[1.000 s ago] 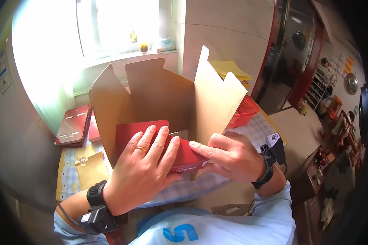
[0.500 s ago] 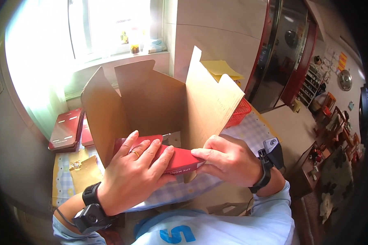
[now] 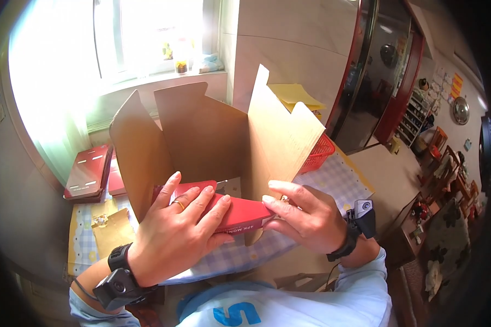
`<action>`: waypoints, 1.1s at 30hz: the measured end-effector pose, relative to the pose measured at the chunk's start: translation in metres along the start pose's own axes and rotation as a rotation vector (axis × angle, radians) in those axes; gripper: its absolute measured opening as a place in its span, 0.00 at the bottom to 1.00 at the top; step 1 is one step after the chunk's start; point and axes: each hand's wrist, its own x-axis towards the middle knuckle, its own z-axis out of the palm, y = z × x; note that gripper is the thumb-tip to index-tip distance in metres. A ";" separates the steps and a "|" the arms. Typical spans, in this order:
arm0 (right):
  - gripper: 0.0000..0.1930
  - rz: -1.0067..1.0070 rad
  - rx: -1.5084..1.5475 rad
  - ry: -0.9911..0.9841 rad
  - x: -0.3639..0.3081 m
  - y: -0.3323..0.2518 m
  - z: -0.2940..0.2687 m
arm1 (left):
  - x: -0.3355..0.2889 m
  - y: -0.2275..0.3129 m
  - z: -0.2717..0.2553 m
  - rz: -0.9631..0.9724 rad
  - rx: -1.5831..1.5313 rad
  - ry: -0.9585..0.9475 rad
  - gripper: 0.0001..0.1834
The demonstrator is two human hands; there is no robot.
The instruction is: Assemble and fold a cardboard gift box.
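Observation:
A red cardboard box (image 3: pixel 240 210) with white lettering on its near side is held over the front of a large open carton (image 3: pixel 202 125). My left hand (image 3: pixel 183 223) rests on top of it, fingers spread across the lid and the thumb along the near side. At the box's right end, my right hand (image 3: pixel 308 212) grips the corner between a finger and the thumb, with the index finger raised off it. A small shiny spot shows between those fingers, too small to name. The carton's brown flaps stand upright.
Dark red flat boxes (image 3: pixel 87 173) are stacked on the left of the checked tablecloth (image 3: pixel 174 272). Torn brown paper (image 3: pixel 114 231) lies in front of them. A red plastic basket (image 3: pixel 319 154) and yellow paper (image 3: pixel 295 95) are behind the carton's right flap.
My right index finger has lifted away from the box corner, and the right hand has opened slightly. My left hand and the carton have hardly moved.

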 end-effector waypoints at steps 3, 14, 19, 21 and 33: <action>0.20 -0.062 -0.006 0.029 0.001 0.006 0.002 | 0.001 0.000 0.001 0.003 0.008 0.006 0.30; 0.16 -0.020 0.123 0.059 0.001 0.013 0.012 | 0.002 -0.003 0.004 -0.016 -0.023 0.029 0.28; 0.16 -0.009 0.094 0.005 0.001 0.012 0.007 | 0.002 -0.004 0.005 -0.022 -0.038 0.027 0.28; 0.17 0.001 0.081 -0.015 0.001 0.010 0.008 | 0.001 -0.005 0.005 -0.020 -0.035 0.013 0.28; 0.12 -0.011 0.112 0.052 0.005 0.011 0.007 | 0.003 -0.006 0.003 -0.015 -0.016 0.021 0.28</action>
